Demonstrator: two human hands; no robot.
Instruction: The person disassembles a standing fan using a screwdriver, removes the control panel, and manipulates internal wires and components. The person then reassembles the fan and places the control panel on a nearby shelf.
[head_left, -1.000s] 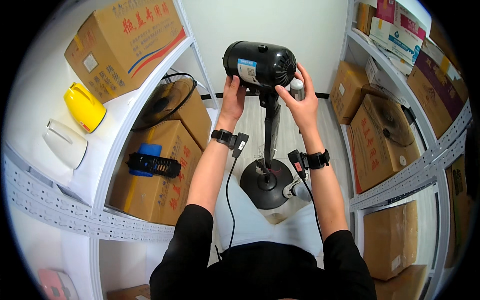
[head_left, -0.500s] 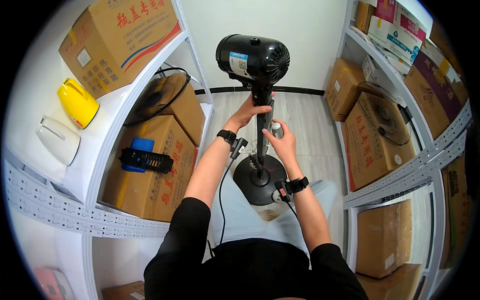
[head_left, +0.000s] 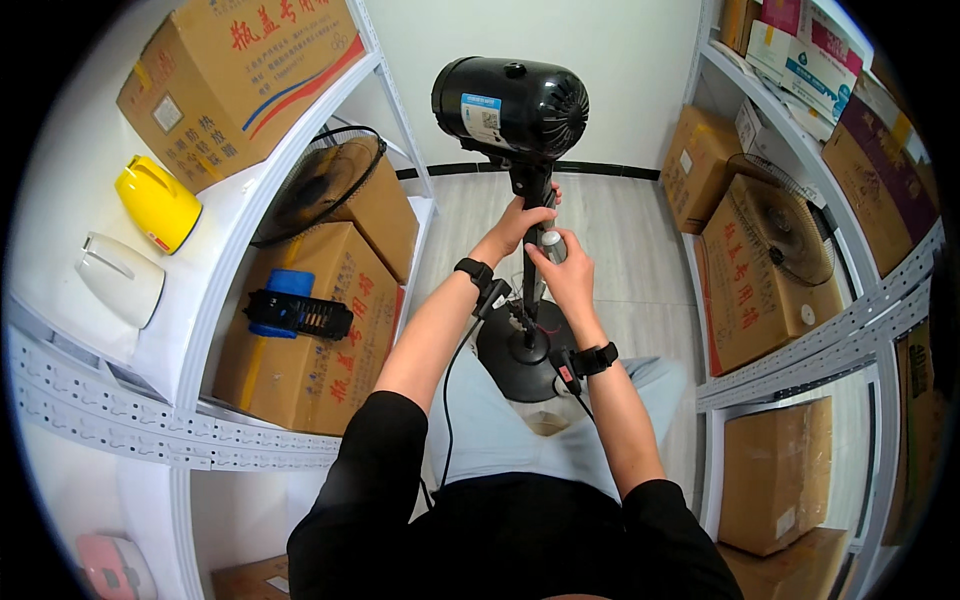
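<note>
A black stand fan with its grille off stands upright before me, with its rounded motor housing (head_left: 510, 105) on top. Its thin pole (head_left: 529, 285) runs down to a round black base (head_left: 505, 362), near which some thin loose wires show. Just below the housing, my left hand (head_left: 513, 228) is wrapped round the upper pole. My right hand (head_left: 570, 275) pinches a small pale-topped cylinder (head_left: 551, 240) close beside the pole, a little lower than the left hand. I cannot make out exactly what the cylinder is.
White metal shelves (head_left: 225, 260) flank me, holding cardboard boxes (head_left: 320, 330). A yellow kettle (head_left: 158, 205) and a white kettle (head_left: 120, 278) stand at left. Fan grilles (head_left: 325, 185) lie on boxes both sides. A black slotted part (head_left: 300, 315) rests on blue material.
My right hand has moved up and closer to the pole with the small cylinder. The left hand and the upper fan have shifted slightly right; the whole view has moved a little too.
</note>
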